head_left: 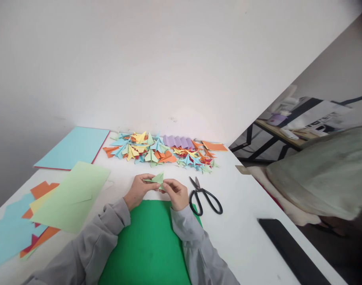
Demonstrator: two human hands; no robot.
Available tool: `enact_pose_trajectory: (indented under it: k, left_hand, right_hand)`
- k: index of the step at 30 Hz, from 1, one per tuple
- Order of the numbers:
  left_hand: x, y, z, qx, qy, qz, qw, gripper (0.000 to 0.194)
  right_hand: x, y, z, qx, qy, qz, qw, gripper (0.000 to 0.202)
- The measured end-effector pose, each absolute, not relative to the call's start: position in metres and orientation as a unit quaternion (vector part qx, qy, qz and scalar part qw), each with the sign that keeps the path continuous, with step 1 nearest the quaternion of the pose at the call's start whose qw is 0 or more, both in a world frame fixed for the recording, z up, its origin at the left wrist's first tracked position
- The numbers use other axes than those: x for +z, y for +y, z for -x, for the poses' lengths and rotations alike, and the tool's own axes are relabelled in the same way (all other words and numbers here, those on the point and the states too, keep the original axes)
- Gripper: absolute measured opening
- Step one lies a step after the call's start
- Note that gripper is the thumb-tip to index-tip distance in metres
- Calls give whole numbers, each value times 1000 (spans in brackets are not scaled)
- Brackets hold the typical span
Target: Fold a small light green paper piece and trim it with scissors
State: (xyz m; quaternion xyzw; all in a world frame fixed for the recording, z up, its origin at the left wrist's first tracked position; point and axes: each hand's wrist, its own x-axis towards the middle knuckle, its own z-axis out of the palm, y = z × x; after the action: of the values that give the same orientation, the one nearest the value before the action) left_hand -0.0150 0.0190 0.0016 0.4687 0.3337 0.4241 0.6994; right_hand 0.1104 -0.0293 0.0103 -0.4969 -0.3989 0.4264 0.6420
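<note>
Between my two hands is a small folded light-green paper plane (158,178), held just above the far edge of a green mat (148,241). My left hand (139,190) pinches its left side with thumb and fingers. On its right side, my right hand (176,193) grips the paper near the tail or fold; the exact fold under the fingertips is hidden. Black-handled scissors (202,192) lie with blades apart just right of my right hand. Beyond my hands, a heap of small folded paper planes (151,155) in several colours spreads along the wall.
At left lie a light-blue sheet stack (74,148), a light-green sheet (76,186) and coloured paper scraps (14,225). Pleated purple paper (177,141) and orange sheets (215,146) sit at the back. A black flat bar (290,249) lies right, near a blurred cloth-covered shape (323,170).
</note>
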Motion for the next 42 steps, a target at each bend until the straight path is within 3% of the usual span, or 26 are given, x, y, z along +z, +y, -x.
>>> enact_pose_trajectory:
  k: [10,22,27,33,39,42]
  left_hand:
    - [1,19,15,420,343,-470,697,35]
    - [-1,20,14,412,311,-461,722,29]
    - [-2,21,15,425,315,-461,712,27]
    - [-2,20,14,429,330,-465,701,33]
    - [7,18,14,391,287,-413,771,28]
    - [9,17,14,396,279,-389,783,31]
  right_hand:
    - [-1,-23,-113,487,-361,484,631,21]
    - [-1,-24,-112,494,-357,485,627,21]
    - [-5,-22,-112,517,-341,462,635,32]
    - [-3,-23,-111,471,-375,490,631,23]
    - [-5,-22,-112,558,-351,450,602,24]
    - [-4,-22,-111,529,-355,466,614,24]
